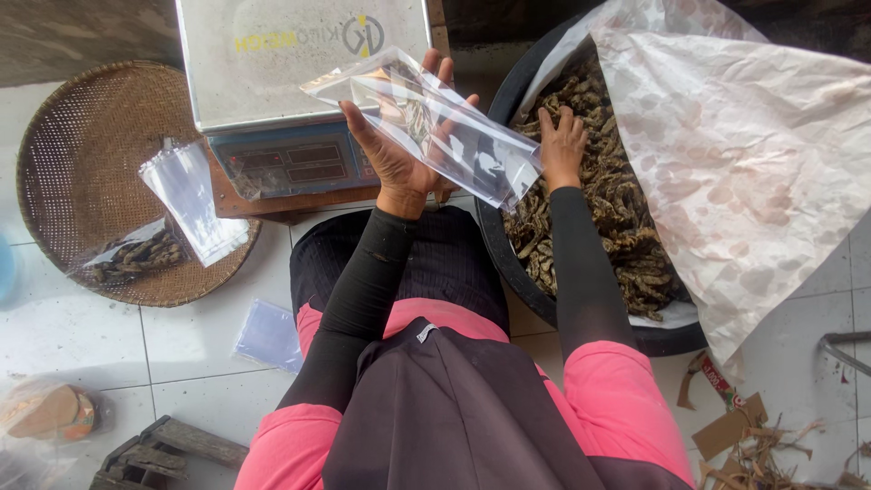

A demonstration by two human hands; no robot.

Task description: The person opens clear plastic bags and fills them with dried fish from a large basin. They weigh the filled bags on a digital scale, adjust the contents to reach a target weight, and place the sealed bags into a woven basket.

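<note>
My left hand (396, 136) holds up a clear plastic bag (454, 136) in front of a digital scale (290, 82); a few dried brown pieces show inside the bag. My right hand (562, 145) reaches into a big black tub (508, 263) and rests palm down on a heap of dried brown roots (617, 227). The bag's open end points toward the tub. White stained paper (753, 154) lines the tub and drapes over its right side.
A round woven tray (82, 154) at the left carries empty clear bags (190, 200) and one filled bag of roots (136, 256). More flat bags (268, 336) lie on the white tile floor. Cardboard scraps (735, 426) lie at the lower right, wooden pieces (163, 449) at the lower left.
</note>
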